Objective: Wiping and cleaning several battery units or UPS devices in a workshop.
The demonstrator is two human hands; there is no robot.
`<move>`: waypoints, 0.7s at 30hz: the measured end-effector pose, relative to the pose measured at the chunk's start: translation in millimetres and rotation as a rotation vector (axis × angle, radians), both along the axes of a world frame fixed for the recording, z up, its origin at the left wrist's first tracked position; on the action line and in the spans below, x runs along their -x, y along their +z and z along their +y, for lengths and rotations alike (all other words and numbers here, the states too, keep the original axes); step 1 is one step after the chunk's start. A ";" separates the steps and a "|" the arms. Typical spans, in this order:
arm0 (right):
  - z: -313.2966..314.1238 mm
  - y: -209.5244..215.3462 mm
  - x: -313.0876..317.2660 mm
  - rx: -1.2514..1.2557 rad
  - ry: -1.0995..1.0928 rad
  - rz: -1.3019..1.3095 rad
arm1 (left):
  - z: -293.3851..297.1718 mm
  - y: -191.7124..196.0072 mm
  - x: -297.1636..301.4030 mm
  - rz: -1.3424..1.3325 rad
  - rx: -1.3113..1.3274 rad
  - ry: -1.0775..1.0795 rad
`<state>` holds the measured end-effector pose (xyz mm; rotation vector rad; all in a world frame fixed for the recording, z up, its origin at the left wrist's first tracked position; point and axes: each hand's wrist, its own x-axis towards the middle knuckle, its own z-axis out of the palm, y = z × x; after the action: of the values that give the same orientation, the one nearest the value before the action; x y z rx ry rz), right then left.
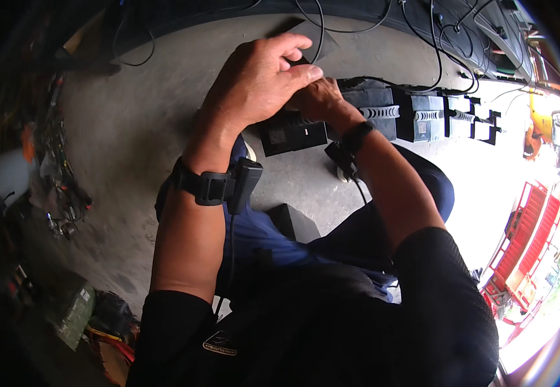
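Observation:
My left hand (pixel 257 80) is raised ahead of me, its fingers bent and its thumb reaching to the right. Just below that thumb, my right hand (pixel 322 100) meets it, its fingertips largely covered. Something dark sits between the two hands; its kind is hidden. A black cable (pixel 322 35) runs up from beside the left fingers. Under the hands, a black box (pixel 293 137) with a small label rests on the floor. Just right of my right hand stands a black case (pixel 376 119) with a ribbed grey handle. Both wrists wear black straps with small devices.
More black cases (pixel 428 122) with handles continue the row to the right. Loose black cables (pixel 451 48) hang along the far dark edge. Tangled parts (pixel 57 155) and a green bag (pixel 76 316) lie at left. A red railed frame (pixel 525 238) stands in bright light at right.

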<state>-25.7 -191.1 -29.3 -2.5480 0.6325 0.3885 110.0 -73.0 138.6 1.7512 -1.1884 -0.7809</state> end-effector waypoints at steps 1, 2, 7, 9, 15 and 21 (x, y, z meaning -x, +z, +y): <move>-3.2 11.8 -2.1 0.079 0.080 0.095 | 1.7 -2.8 -1.2 -0.002 -0.003 -0.008; -6.5 18.8 -6.3 0.082 0.078 0.177 | 3.3 -5.9 -3.2 -0.011 -0.014 0.004; -6.0 20.6 1.9 0.116 -0.015 0.144 | -0.1 1.9 -6.3 -0.040 0.045 -0.008; 3.8 8.2 -3.9 0.079 -0.112 0.101 | -5.7 5.1 -1.4 0.002 0.028 -0.017; 1.3 36.6 -6.4 0.167 0.029 0.215 | 1.8 -0.5 -5.9 -0.009 0.017 -0.004; -51.3 35.7 32.4 0.258 0.180 0.082 | -6.1 -5.8 -8.1 -0.011 0.040 0.013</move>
<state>-58.1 -242.5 6.4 -2.8593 0.5127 0.5043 118.1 -79.1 132.8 1.7304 -1.1911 -0.7361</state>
